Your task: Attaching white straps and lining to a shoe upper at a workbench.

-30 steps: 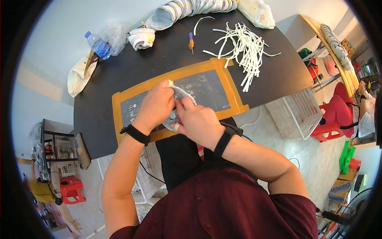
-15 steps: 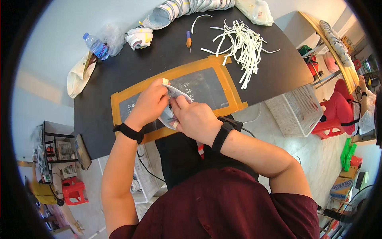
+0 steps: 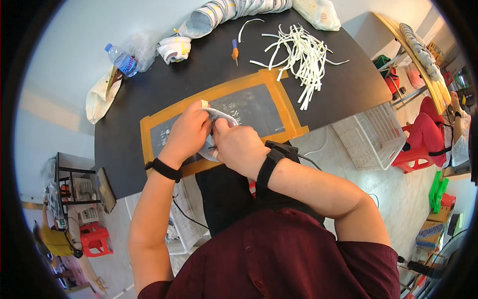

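Note:
Over the near edge of the tape-framed dark mat (image 3: 251,99), both of my hands work on a pale grey, curved piece (image 3: 211,149) that looks like fabric, its rounded rim arching up between them. My left hand (image 3: 189,130) grips its left side, with a pale wrap on one fingertip. From the right, my right hand (image 3: 240,147) has its fingers curled into the hollow of the piece. A thin dark tip pokes out by the right fingers; what it belongs to is hidden. Most of the piece is covered by the hands.
Beyond the mat lie an orange-handled awl (image 3: 235,52) and a heap of white strips (image 3: 303,62). Nested pale rounded pieces (image 3: 214,15) line the back edge, near a water bottle (image 3: 119,59). A white plastic crate (image 3: 368,137) stands right of the table; another person sits beyond.
My right hand has shifted slightly left, with its fingers curled tighter against the pale piece. The left hand keeps its grip on it, nearly in place.

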### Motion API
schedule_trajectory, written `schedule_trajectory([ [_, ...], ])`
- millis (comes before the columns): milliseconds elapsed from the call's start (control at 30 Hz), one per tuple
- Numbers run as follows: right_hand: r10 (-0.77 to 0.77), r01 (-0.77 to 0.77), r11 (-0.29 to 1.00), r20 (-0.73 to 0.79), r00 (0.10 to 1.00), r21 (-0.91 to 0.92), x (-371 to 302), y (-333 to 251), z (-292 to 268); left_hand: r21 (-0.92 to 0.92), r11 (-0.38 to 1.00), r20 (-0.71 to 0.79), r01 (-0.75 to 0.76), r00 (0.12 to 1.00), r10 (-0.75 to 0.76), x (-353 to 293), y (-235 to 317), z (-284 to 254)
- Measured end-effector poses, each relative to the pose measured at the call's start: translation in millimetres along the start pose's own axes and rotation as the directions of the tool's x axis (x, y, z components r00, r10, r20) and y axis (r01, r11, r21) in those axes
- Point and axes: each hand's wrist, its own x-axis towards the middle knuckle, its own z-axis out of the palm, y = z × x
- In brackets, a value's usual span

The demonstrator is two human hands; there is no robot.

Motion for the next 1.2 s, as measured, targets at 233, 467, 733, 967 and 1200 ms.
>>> schedule_trajectory([
  [233,-0.07,0.09,0.988,-0.158,0.985,0.124,-13.3,10.0,-0.8,0.07,0.997,0.041,0.041,0.998,-0.044,2.1,0.6,0.0],
  [467,-0.062,0.087,0.982,-0.151,0.987,0.165,-13.2,10.9,-4.3,0.107,0.992,0.074,0.062,0.995,-0.07,3.8,1.6,-2.0],
  [733,-0.056,0.079,0.974,-0.112,0.992,0.213,-5.3,16.6,-8.4,0.033,0.999,0.022,-0.016,1.0,0.016,-2.7,7.3,-3.8],
  [967,-0.033,0.05,0.978,-0.09,0.995,0.203,-5.0,16.0,-8.2,0.176,0.982,0.016,0.075,0.997,-0.079,4.3,12.3,-1.1],
  [1200,-0.091,0.113,0.98,-0.133,0.987,0.164,-0.8,18.1,1.2,0.5,0.845,0.309,0.189,0.872,-0.379,42.5,28.9,-19.4],
])
